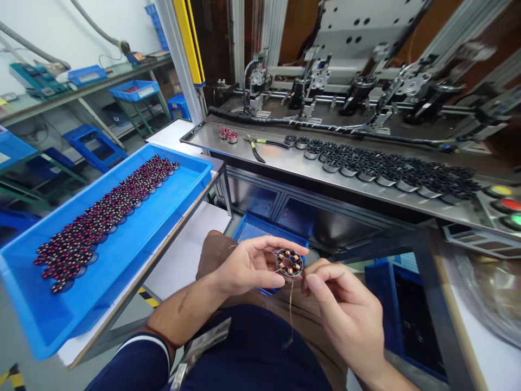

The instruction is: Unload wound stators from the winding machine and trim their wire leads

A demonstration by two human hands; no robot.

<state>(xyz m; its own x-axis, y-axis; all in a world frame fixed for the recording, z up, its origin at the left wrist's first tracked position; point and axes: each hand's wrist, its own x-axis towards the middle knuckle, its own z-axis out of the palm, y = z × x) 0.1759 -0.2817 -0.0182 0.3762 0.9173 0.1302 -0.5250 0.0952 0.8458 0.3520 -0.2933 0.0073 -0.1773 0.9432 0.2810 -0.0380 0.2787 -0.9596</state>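
My left hand (pixel 256 264) holds a ring-shaped motor stator (pixel 289 263) between thumb and fingers, with copper coils facing up. Loose wire ends stick out of it, and one long copper wire (pixel 291 309) hangs down from its lower edge. Right beside the stator, my right hand (pixel 344 304) is closed in a pinch close to its rim. What lies between those fingertips is too small to make out.
A blue tray (pixel 163 209) on the left table holds rows of stators with red parts. On the metal machine ledge lie cutting pliers (pixel 260 145), two red stators (pixel 228 135) and many dark stator cores (pixel 378 165). Lit push buttons (pixel 508 205) sit at the right.
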